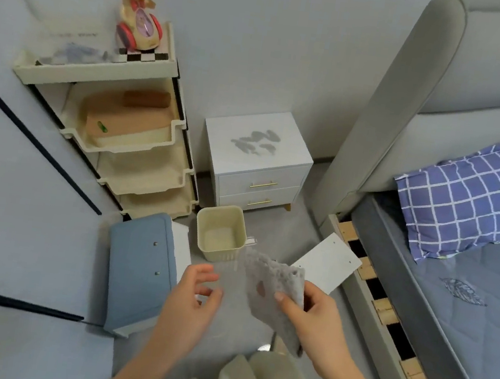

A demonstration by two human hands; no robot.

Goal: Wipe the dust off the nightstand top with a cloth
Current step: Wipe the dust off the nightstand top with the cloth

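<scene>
A small white nightstand (240, 156) with two drawers stands against the far wall, between a shelf rack and the bed's headboard. Grey smudges of dust (257, 142) mark the middle of its top. My right hand (316, 324) grips a grey cloth (272, 292) low in the view, well short of the nightstand. The cloth hangs partly unfolded and shows a small reddish spot. My left hand (191, 300) hovers just left of the cloth with its fingers spread, holding nothing.
A cream bin (202, 221) sits on the floor in front of the nightstand. A blue cabinet (137, 270) lies on its side at left, a white board (328, 264) at right. The tiered rack (139, 148) carries a duck toy (139, 10). The bed (452, 298) fills the right.
</scene>
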